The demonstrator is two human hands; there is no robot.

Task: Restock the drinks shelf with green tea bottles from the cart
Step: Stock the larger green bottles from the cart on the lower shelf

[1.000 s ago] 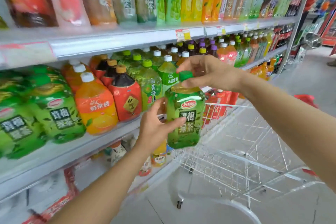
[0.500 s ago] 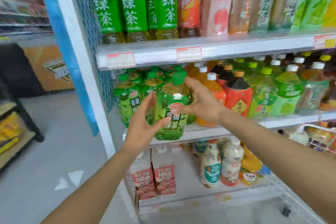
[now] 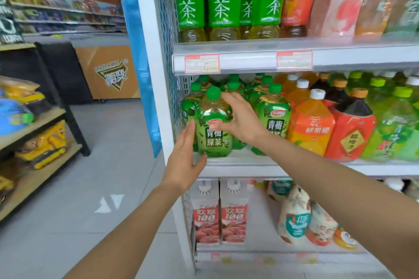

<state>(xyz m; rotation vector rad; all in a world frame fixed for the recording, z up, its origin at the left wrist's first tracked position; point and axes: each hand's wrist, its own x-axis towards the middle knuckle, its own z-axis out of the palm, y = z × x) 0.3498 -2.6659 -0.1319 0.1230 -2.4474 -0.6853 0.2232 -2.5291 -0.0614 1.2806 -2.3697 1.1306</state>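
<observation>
I see the squat, clear plastic green tea bottle (image 3: 214,140) with a green cap standing upright on the front lip of the grey metal middle shelf (image 3: 294,169), just right of the white steel upright (image 3: 156,75). My right hand (image 3: 242,120) grasps its shoulder, thumb across the front and fingers behind the neck. My left hand (image 3: 183,163) lies flat and unclenched against the side nearest the upright. Matching green bottles (image 3: 273,115) stand behind and farther right of that upright.
</observation>
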